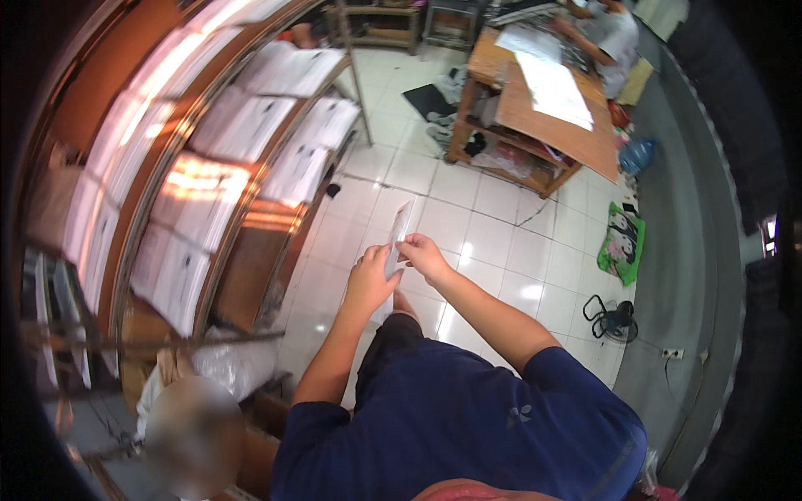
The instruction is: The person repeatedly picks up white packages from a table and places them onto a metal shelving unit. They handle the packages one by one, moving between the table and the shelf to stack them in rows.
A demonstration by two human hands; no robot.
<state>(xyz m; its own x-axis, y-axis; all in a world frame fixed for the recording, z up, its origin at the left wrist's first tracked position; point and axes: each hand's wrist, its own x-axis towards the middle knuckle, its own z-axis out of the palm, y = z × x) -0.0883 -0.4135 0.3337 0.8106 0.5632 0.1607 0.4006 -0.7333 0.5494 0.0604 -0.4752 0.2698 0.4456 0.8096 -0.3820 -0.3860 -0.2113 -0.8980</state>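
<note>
Though slim, a white item (402,222) — between both hands (368,280), fingers closed on it.

Held sheet (400,227): smooth, paper-like. Floor (451,221): tile, glossy, reflecting light. Counter (482,68): wood, fairly matt. Shelved stacks (296,68): paper-like, with a shiny surface (plastic film, apparently). Jug (638,156): translucent plastic, smooth. Shirt (468,401): cloth, matt.

Rack (251,280) at left; wooden table (484,67) beyond.
Remotely, I log white stacks (242,125) on the rack; pale sheets (555,92) on the table; blue bottle (637,156), green mat (621,244), black fan (618,321) near the grey wall (681,250).
</note>
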